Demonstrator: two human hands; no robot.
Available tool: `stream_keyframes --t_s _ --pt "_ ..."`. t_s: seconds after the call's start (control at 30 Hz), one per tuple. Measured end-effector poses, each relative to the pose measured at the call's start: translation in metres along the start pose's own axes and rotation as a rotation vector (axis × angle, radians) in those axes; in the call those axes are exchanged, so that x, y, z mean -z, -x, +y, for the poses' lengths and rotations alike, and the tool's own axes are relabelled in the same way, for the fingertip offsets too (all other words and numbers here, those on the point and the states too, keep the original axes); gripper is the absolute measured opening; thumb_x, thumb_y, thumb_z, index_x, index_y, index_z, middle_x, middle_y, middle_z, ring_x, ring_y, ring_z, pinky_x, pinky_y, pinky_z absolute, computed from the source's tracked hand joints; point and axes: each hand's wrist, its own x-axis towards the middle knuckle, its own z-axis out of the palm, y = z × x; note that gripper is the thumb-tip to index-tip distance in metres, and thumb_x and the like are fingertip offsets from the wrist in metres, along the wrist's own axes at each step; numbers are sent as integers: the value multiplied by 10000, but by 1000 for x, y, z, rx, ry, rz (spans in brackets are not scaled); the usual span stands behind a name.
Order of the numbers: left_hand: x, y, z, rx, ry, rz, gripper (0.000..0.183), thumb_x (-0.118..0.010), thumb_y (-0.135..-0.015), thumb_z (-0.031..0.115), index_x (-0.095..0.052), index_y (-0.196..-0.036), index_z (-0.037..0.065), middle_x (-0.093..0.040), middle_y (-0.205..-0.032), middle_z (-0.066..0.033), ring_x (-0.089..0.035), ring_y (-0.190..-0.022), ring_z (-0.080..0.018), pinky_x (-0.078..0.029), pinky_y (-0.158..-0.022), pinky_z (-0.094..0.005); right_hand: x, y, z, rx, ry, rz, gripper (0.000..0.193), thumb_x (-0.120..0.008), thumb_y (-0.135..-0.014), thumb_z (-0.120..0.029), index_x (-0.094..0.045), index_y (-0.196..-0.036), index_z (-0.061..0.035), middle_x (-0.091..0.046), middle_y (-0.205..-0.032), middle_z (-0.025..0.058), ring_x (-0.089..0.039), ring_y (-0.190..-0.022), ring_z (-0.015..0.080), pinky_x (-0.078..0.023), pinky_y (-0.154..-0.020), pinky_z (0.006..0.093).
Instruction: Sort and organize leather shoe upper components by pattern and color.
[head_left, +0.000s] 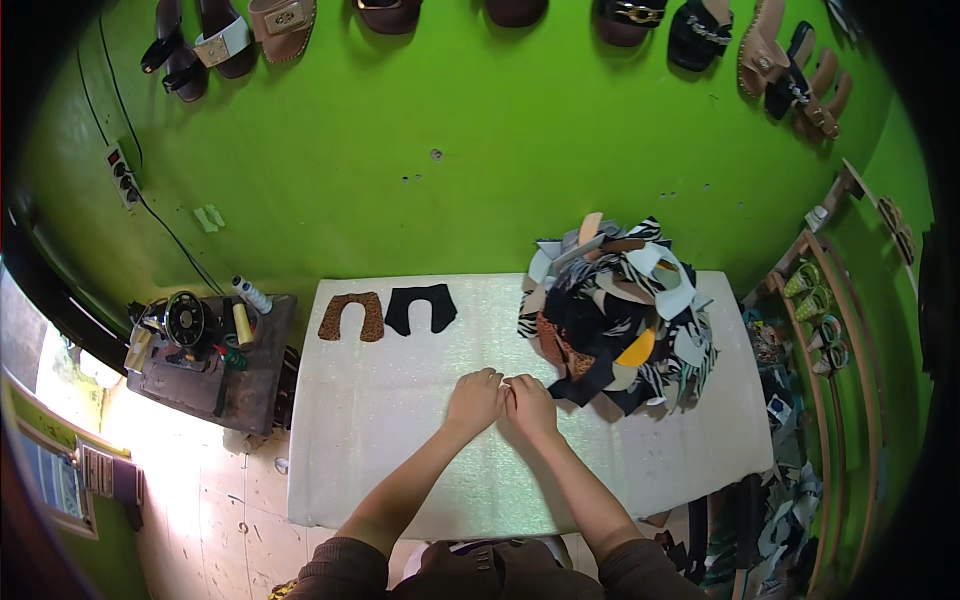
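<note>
Over the middle of the white-covered table [390, 440], my left hand [475, 401] and my right hand [530, 405] meet with fingers curled and closed. A tiny pale bit shows between the fingertips, too small to make out. Beyond my left hand, toward the far left edge, lie two arch-shaped cut pieces side by side: a brown leopard-print piece [333, 318] and a black piece [398, 314]. To the right of my right hand rises a big heap of material scraps [590, 300], with black, zebra-striped, white, tan and yellow ones among them.
On the left stands a sewing machine [185, 320] on a small dark table [262, 372], with a white thread cone [255, 296]. Sandals [700, 38] hang along the green wall. A wooden rack [815, 400] with shoes is at right, above more scraps [775, 540].
</note>
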Motion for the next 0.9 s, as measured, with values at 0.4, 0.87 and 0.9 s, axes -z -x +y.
stream_keyframes --t_s 0.4,0.87,0.9 --pt "-42 -12 109 -135 12 -36 674 -702 -654 287 -436 -1213 21 -514 -1098 -151 -541 -958 -294 -426 -810 -385 103 31 65 164 352 50 285 -596 -671 -56 -610 -956 -52 -521 -1071 93 -438 -1085 295 -337 -920 428" --pt "-55 -15 105 -32 174 -28 437 -616 -746 185 -508 -1127 1 -579 -925 -159 -578 -864 -283 -444 -765 -385 141 12 84 247 185 -16 172 -572 -775 -96 -642 -931 -113 -608 -917 46 -540 -961 230 -331 -945 481" --pt "-49 -16 107 -9 313 -51 396 -596 -777 192 -524 -1111 -9 -585 -922 -173 -583 -873 -288 -447 -780 -387 144 8 86 188 76 -22 166 -568 -780 -98 -640 -929 -106 -617 -876 60 -560 -914 238 -350 -925 457"
